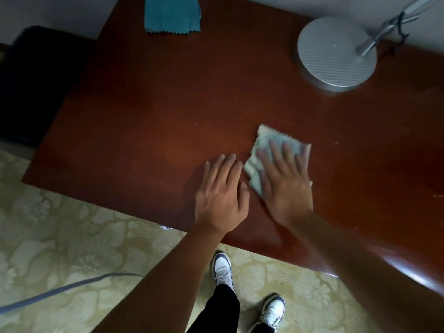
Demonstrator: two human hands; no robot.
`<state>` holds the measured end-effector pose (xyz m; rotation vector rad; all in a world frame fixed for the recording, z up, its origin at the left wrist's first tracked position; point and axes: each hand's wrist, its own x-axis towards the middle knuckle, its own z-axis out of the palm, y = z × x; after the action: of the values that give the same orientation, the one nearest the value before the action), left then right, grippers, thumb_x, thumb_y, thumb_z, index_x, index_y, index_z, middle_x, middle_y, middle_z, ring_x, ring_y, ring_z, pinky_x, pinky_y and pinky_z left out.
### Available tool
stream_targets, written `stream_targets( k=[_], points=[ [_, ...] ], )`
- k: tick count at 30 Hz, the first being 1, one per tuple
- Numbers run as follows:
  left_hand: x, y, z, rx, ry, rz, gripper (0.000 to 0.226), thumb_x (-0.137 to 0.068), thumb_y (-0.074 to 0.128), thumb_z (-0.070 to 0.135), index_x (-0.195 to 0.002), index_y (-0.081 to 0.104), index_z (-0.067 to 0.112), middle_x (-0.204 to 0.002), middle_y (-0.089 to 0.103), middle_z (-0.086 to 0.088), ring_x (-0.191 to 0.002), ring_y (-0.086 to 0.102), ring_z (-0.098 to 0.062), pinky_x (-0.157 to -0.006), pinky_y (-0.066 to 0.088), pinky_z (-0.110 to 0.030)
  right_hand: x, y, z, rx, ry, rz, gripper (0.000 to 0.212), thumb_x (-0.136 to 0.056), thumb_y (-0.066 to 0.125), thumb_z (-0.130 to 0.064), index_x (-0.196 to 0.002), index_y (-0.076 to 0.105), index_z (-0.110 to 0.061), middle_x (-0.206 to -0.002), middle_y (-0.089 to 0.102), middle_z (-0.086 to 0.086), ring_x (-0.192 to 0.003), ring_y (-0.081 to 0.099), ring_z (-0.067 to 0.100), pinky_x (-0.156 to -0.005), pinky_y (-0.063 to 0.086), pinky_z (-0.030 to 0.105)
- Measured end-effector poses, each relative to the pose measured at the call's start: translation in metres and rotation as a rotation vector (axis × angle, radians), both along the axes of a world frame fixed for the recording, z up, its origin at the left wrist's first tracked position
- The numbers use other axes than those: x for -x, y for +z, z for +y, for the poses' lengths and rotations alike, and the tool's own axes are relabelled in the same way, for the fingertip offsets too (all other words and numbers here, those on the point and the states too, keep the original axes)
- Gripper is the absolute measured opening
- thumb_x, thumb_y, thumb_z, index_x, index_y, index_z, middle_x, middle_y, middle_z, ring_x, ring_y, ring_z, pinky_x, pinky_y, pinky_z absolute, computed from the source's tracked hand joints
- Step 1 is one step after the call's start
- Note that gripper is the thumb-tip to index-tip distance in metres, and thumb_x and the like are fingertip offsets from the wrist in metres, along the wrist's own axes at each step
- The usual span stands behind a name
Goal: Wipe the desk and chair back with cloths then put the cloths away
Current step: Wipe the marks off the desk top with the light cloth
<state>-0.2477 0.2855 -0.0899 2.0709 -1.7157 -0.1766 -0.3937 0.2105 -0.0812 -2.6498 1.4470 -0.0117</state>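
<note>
A reddish-brown wooden desk (149,111) fills most of the view. My right hand (286,181) lies flat with straight fingers on a pale folded cloth (266,138) near the desk's front middle, pressing it down; hand and cloth are motion-blurred. My left hand (222,193) rests flat on the bare wood just left of the cloth, fingers straight and holding nothing. A teal cloth (171,14) with a zigzag edge lies flat at the far edge of the desk. A dark chair (36,80) stands past the desk's left end, mostly in shadow.
A round grey lamp base (336,61) with a metal arm (394,22) stands at the desk's far right. Patterned beige carpet (60,236) lies below the front edge, with a grey cable (60,288) across it. My shoes (223,270) stand close to the desk.
</note>
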Motion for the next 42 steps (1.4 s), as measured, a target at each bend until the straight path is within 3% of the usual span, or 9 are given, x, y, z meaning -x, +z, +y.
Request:
stream_targets(
  k=[6,10,16,22,32,36,42],
  points=[
    [0.001,0.004,0.0,-0.026,0.0,-0.006,0.045,-0.091,0.049,0.027,-0.127,0.061,0.004,-0.136,0.059,-0.013,-0.133,0.049,-0.031,-0.113,0.036,-0.053,0.001,-0.005,0.017,-0.019,0.122,-0.039,0.049,-0.104,0.027,-0.034,-0.151,0.038,-0.023,-0.159,0.032,0.007,-0.15,0.021,0.031,-0.12,0.022,0.052],
    [0.004,0.005,-0.001,-0.038,0.011,-0.026,0.043,-0.092,0.048,0.024,-0.129,0.059,0.005,-0.136,0.059,-0.014,-0.133,0.049,-0.032,-0.115,0.034,-0.052,0.0,-0.003,0.021,-0.043,0.068,-0.057,0.049,-0.105,0.027,-0.035,-0.15,0.039,-0.023,-0.158,0.033,0.007,-0.149,0.022,0.032,-0.12,0.022,0.052],
    [0.047,0.016,-0.024,-0.062,-0.253,-0.162,0.049,-0.088,0.042,0.014,-0.134,0.055,0.008,-0.137,0.056,-0.013,-0.135,0.047,-0.029,-0.117,0.032,-0.048,0.029,0.0,0.024,-0.101,-0.044,0.034,0.055,-0.103,0.02,-0.037,-0.154,0.026,-0.016,-0.162,0.022,0.006,-0.152,0.01,0.03,-0.123,0.012,0.049],
    [0.128,0.022,-0.05,0.011,-0.464,-0.152,0.038,-0.082,0.048,0.013,-0.115,0.067,0.014,-0.123,0.064,-0.004,-0.119,0.058,-0.022,-0.107,0.038,-0.043,0.113,0.008,0.019,-0.154,-0.161,0.044,0.059,-0.101,0.014,-0.039,-0.156,0.021,-0.016,-0.164,0.014,0.005,-0.152,0.003,0.029,-0.124,0.009,0.049],
    [0.287,0.014,-0.102,0.101,-0.564,-0.161,0.028,-0.085,0.052,0.012,-0.107,0.068,0.014,-0.112,0.068,-0.003,-0.102,0.065,-0.022,-0.099,0.042,-0.042,0.267,0.01,-0.014,-0.179,-0.298,-0.028,0.058,-0.102,0.013,-0.039,-0.157,0.015,-0.019,-0.166,0.004,0.003,-0.152,-0.008,0.026,-0.12,-0.018,0.041],
    [0.363,0.011,-0.116,0.127,-0.605,-0.165,0.028,-0.084,0.051,0.012,-0.106,0.067,0.016,-0.109,0.068,-0.001,-0.098,0.062,-0.021,-0.099,0.037,-0.04,0.343,0.01,-0.022,-0.185,-0.344,-0.056,0.058,-0.102,0.013,-0.039,-0.156,0.019,-0.02,-0.165,0.007,0.003,-0.152,-0.006,0.026,-0.12,-0.017,0.042],
    [0.494,0.013,-0.132,0.112,-0.712,-0.102,0.026,-0.085,0.05,0.013,-0.104,0.068,0.017,-0.109,0.069,0.001,-0.1,0.063,-0.02,-0.099,0.039,-0.041,0.469,0.009,-0.021,-0.171,-0.512,-0.056,0.057,-0.102,0.017,-0.039,-0.154,0.027,-0.018,-0.163,0.018,0.005,-0.152,0.007,0.029,-0.124,-0.002,0.044]
  ],
)
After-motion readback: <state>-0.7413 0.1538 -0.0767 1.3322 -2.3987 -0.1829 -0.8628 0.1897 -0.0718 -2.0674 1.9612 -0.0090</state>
